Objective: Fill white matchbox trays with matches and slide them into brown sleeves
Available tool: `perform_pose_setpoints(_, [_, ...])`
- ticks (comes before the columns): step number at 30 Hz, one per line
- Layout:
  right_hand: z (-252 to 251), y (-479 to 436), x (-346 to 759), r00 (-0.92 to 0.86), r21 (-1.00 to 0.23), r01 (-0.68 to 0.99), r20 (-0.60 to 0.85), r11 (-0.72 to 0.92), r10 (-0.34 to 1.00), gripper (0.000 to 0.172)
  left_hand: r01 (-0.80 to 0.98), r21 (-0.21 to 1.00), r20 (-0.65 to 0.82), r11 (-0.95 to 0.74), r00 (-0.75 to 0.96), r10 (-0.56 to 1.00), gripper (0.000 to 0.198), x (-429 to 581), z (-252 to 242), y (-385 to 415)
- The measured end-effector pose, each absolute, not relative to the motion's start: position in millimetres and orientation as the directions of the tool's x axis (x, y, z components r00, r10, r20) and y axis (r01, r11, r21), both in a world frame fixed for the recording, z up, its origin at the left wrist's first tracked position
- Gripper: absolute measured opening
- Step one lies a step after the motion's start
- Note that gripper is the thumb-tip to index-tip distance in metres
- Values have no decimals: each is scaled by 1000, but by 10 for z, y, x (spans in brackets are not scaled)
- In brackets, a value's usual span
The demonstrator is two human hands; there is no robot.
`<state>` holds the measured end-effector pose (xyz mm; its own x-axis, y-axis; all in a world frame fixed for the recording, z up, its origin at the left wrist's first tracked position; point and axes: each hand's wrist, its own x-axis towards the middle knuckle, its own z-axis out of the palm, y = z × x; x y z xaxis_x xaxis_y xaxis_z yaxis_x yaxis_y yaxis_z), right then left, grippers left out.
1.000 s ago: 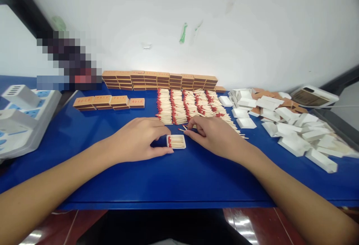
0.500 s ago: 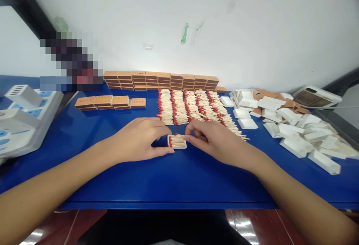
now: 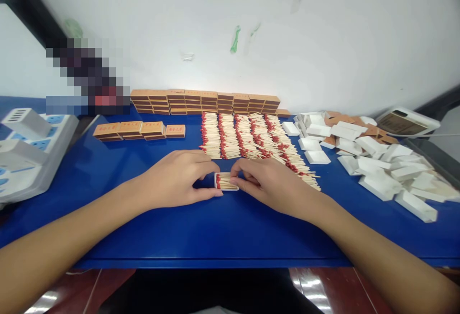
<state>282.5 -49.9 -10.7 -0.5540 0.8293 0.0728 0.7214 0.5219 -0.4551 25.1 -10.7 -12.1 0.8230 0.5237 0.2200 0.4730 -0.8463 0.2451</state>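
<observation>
A small white matchbox tray (image 3: 227, 190) lies on the blue table in front of me, filled with matches (image 3: 224, 181) whose red heads point left. The thumb and fingers of my left hand (image 3: 187, 177) hold the tray around its left end. My right hand (image 3: 266, 180) has its thumb and forefinger pinched together on the matches at the tray's right side, hiding their tail ends. Just beyond my hands, loose matches (image 3: 229, 136) are laid out in several rows.
Stacked orange matchboxes (image 3: 194, 100) line the wall, and a shorter row of matchboxes (image 3: 140, 130) stands at the left. Many white trays (image 3: 381, 170) and some orange sleeves (image 3: 347, 120) are heaped on the right. A power strip (image 3: 53, 151) sits at the far left.
My right hand has shifted slightly left, its fingertips moving from the tray's right end further over the matches. My left hand keeps its hold on the tray.
</observation>
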Motion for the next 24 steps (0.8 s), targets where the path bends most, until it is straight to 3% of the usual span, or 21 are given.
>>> perform_pose_setpoints(7, [4,-421,3069,-425,-359,808,194,467,884,19,465,219,233,-858,829,509,31,232,-130,-104])
perform_pose_setpoints(10, [22,-339,3229,-376,-278,869,169,410,911,18,462,194,239,-865,833,499,33,219,-132,-96])
perform_pose_setpoints(20, [-92,-292,3111,-455,-285,849,32,444,890,18,447,113,270,-887,845,461,33,215,-125,-93])
perform_pose_setpoints(24, [-125,-283,3108,-444,-286,852,52,440,894,16,459,106,255,-882,844,471,32,208,-129,-86])
